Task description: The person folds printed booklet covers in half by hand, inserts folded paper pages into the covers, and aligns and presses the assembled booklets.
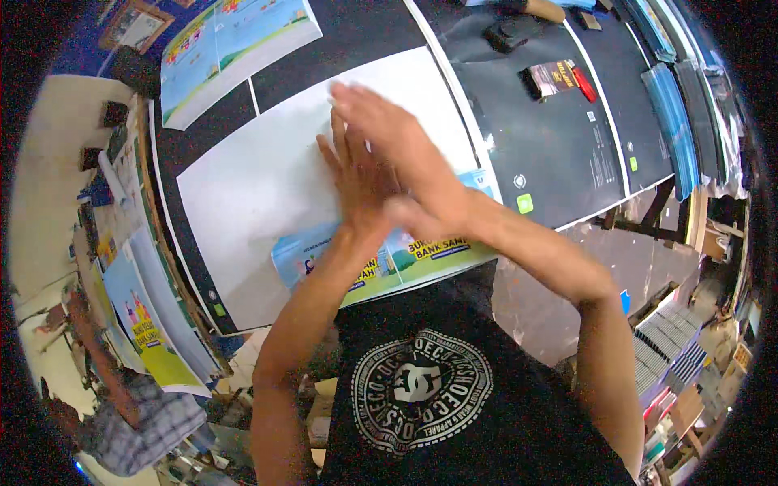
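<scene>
A large white sheet (251, 178) lies on the black-covered table in front of me. My left hand (365, 178) is over it, its fingers stretched out and apart, and nothing shows in it. Crossing above it, my right hand (409, 154) is slightly blurred, with long straight fingers pointing away to the far left; it hides part of the left hand. Whether the palms touch each other or the paper, I cannot tell. At the table's near edge, under my wrists, is a colourful printed cover sheet (413, 259) in blue and green, partly hidden by my left forearm.
Similar printed sheets (235, 53) lie at the far left. On the right, a small dark packet (553, 78) and a red object (583, 84) rest on the black surface. Blue-edged stacks (673, 130) stand farther right. Another person (146, 421) is at lower left, beside more printed sheets (146, 316).
</scene>
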